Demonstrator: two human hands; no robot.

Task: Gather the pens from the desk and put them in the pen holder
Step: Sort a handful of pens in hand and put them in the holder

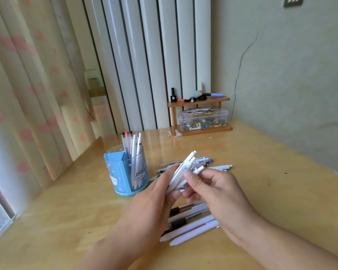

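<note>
A bundle of white pens [185, 168] is held above the desk, tilted up to the right, with both hands closed on it. My left hand [154, 199] grips it from the left and my right hand [213, 188] from the right. Just left of the hands stands a blue pen holder [123, 176] with cat pictures, holding several pens upright. More loose pens [191, 227] lie on the desk under my hands, white and dark ones. Others [217, 164] lie beyond the hands, partly hidden by them.
The wooden desk [261, 191] meets a wall on the right. A small wooden shelf [199, 114] with a clear box and small items stands at the back. Curtains [27, 94] hang at the left, with a window edge at the lower left.
</note>
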